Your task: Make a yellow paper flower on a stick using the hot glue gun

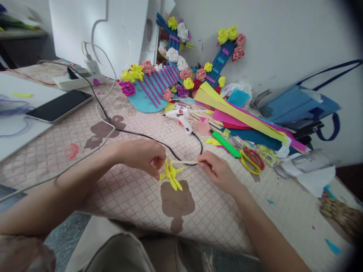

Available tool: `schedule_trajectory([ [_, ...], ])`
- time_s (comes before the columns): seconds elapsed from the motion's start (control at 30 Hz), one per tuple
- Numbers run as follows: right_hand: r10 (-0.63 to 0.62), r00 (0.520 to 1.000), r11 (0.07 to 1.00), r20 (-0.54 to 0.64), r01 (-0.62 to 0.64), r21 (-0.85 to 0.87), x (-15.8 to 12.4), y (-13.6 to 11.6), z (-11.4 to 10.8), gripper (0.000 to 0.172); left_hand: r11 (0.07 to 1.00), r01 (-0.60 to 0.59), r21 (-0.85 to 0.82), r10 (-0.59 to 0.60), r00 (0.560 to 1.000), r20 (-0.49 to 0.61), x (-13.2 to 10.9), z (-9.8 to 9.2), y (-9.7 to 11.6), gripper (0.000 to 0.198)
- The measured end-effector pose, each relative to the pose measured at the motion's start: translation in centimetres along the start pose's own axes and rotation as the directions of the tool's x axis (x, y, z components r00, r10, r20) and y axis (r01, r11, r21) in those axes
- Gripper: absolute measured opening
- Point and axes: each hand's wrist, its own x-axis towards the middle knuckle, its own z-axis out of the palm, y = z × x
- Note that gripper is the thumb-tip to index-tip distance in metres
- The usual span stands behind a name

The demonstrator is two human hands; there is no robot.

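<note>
My right hand (pixel 217 170) is closed round one end of a thin pale wooden stick (pixel 184 162), held roughly level above the table. At the stick's other end is a yellow paper flower (pixel 172 175) with narrow petals spreading out and downward. My left hand (pixel 146 155) has its fingers curled and pinched at the flower's left side, seemingly on a petal; the fingertips partly hide the contact. Just beyond my hands, a white hot glue gun (pixel 181 116) lies on the table with its black cord (pixel 138 134) trailing behind them.
Scissors (pixel 251 160) and a green glue stick or marker (pixel 226 144) lie to the right, near coloured paper strips (pixel 241 113). Flower-covered blue paper guitars (pixel 150 92) lean at the back. A phone (pixel 61 105), power strip (pixel 76 80) and pale cable (pixel 106 138) are left.
</note>
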Motion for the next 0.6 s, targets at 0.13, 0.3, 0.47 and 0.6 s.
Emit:
schedule_trajectory([
  [0.13,-0.1,0.99,0.992,0.104,0.091,0.084,-0.3,-2.1,1.3,0.01,0.999,0.0,-0.042,-0.004,0.996,-0.09,-0.9,2.2,0.3,0.011],
  [0.3,-0.119,0.978,0.991,0.173,0.107,0.078,-0.4,-3.0,2.4,0.02,0.998,0.049,-0.036,-0.056,0.975,-0.217,-1.3,4.2,0.5,0.008],
  [0.47,-0.103,0.982,0.994,0.159,0.094,0.059,-0.4,-3.3,2.8,0.019,0.999,0.025,-0.027,-0.033,0.945,-0.327,-1.0,4.4,0.1,0.01],
  [0.6,-0.069,0.996,0.998,0.058,0.069,0.001,-0.5,-3.1,2.4,0.018,0.999,-0.016,-0.034,-0.001,0.89,-0.457,-0.9,4.7,0.0,0.009],
])
